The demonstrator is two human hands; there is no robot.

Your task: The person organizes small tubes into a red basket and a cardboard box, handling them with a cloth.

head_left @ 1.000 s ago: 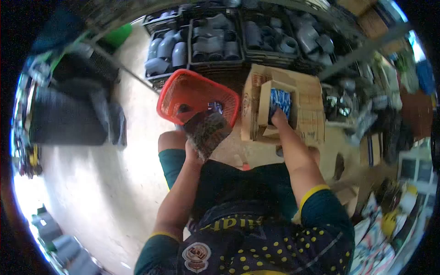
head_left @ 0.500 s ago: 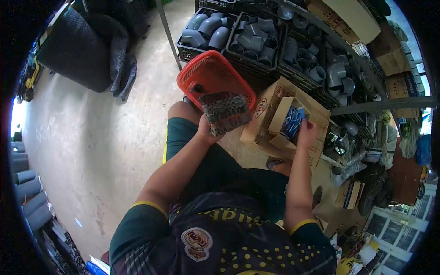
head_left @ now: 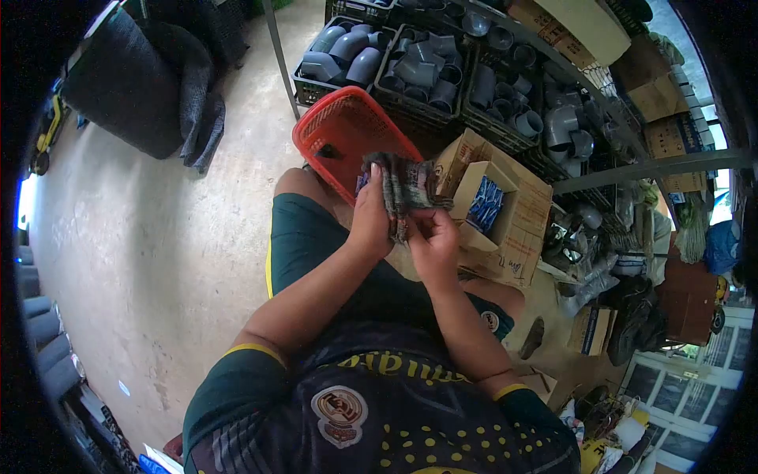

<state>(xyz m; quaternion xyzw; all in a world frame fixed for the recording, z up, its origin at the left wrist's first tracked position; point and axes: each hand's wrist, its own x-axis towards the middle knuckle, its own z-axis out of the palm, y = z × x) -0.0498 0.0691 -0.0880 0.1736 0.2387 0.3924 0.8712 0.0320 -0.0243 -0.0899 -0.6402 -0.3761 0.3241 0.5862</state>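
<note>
A dark, mottled folded cloth (head_left: 410,186) is held up in front of me, its layers bunched and partly open. My left hand (head_left: 373,217) is closed around its left side, thumb along the front. Under its lower right edge, my right hand (head_left: 436,243) is closed with curled fingers gripping the cloth. Something small and blue shows beside my left fingers; I cannot make out what it is. Behind the cloth stands a red plastic basket (head_left: 344,110) with a small dark item in it. To the right, small blue packets (head_left: 485,204) fill an open inner carton (head_left: 509,189).
The inner carton rests on a larger cardboard box (head_left: 513,265). Black crates (head_left: 377,88) of grey pipe fittings (head_left: 426,71) line the back, beside a metal shelf post (head_left: 282,59). A dark mesh roll (head_left: 118,87) stands at the far left.
My right hand has left the blue packets and moved left to the cloth. The cloth, flat and spread before, is now tilted and bunched between both hands. The view has shifted slightly.
</note>
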